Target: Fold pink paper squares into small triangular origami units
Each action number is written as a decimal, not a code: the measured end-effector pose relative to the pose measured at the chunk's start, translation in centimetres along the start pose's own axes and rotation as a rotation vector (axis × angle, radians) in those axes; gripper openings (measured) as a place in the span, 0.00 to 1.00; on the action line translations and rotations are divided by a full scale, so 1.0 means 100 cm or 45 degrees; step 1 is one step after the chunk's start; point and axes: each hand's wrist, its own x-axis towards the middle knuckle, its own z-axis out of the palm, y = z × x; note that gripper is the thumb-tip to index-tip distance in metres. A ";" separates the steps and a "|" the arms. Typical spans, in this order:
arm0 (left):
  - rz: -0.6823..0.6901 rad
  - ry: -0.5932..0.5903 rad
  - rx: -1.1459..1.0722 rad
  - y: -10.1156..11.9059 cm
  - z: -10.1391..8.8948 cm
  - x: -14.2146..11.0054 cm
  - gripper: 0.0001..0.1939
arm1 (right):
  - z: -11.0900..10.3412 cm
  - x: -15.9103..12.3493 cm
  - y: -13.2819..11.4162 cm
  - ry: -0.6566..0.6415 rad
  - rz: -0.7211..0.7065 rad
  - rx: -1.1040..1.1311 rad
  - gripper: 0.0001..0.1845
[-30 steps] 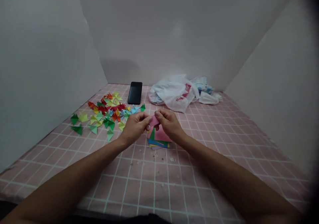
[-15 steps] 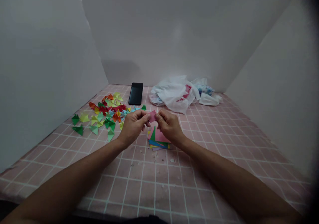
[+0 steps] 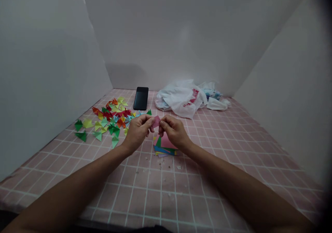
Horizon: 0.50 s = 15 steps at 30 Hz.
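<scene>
1. Pale walls are standing around the left, far and right edges of the table; its pink surface is showing a white grid.
2. Many folded paper shapes in green, yellow, red, orange and light blue are lying loosely spread in the far left part of the table, some overlapping.
3. A crumpled white plastic bag with red print is resting by the far edge, right of its middle; a smaller white and blue bundle is lying against it, towards the far right corner.
4. The left hand and right hand are hovering over the middle of the table, fingertips close together; the left grip is pinching one side of a small paper, the right grip is holding its opposite side, thumb against bent fingers.
5. A black phone is lying near the far edge, between the shapes and the bag.
6. A stack of coloured paper is sitting uneven near the table's middle, pink uppermost, partly hidden by the right hand.
7. The small pink paper is being held above the table, between both hands; its exact folds are too small to tell.
8. Tiny scraps are lying between the stack and the near edge.
</scene>
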 end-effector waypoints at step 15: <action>0.061 -0.017 -0.066 0.000 0.001 0.003 0.15 | 0.002 0.001 0.004 0.089 0.049 0.197 0.13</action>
